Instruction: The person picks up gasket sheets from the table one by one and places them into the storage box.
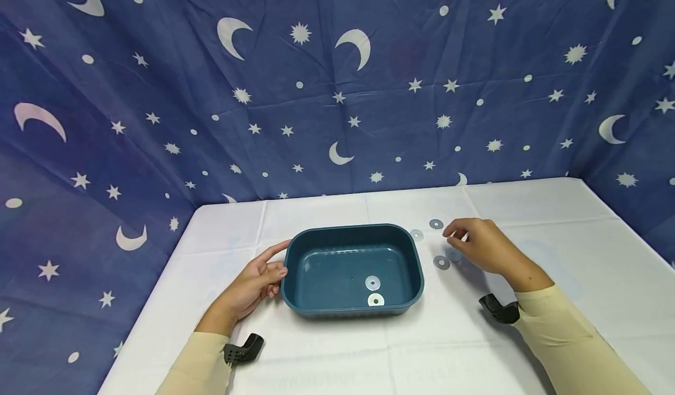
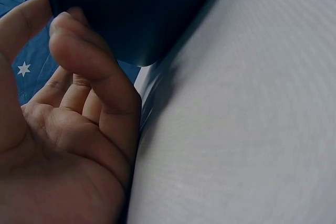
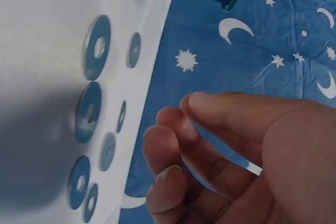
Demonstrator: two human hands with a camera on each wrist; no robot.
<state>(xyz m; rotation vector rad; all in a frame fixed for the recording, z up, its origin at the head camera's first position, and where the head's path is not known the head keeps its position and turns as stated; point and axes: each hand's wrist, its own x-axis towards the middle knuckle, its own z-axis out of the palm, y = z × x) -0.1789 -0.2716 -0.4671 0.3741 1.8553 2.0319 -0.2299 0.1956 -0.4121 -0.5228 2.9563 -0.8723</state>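
A dark teal rectangular bin (image 1: 350,260) stands on the table; two flat metal washers (image 1: 368,283) lie on its floor. My left hand (image 1: 248,289) is at its left side, index finger stretched along the rim and thumb tip at the outer edge. In the left wrist view, fingertips touch the bin (image 2: 131,19). To the bin's right, my right hand (image 1: 480,244) hovers over loose washers (image 1: 437,264), partly covering the group. The right wrist view shows several washers (image 3: 81,121) beside that hand (image 3: 226,156); its fingers are loosely bent, with nothing visible between thumb and fingertips.
A white cloth covers the table (image 1: 327,354). Dark blue fabric (image 1: 337,119) with moons and stars hangs behind the table and at both sides. A black wrist mount (image 1: 244,349) sits on the left wrist and another mount (image 1: 499,309) on the right.
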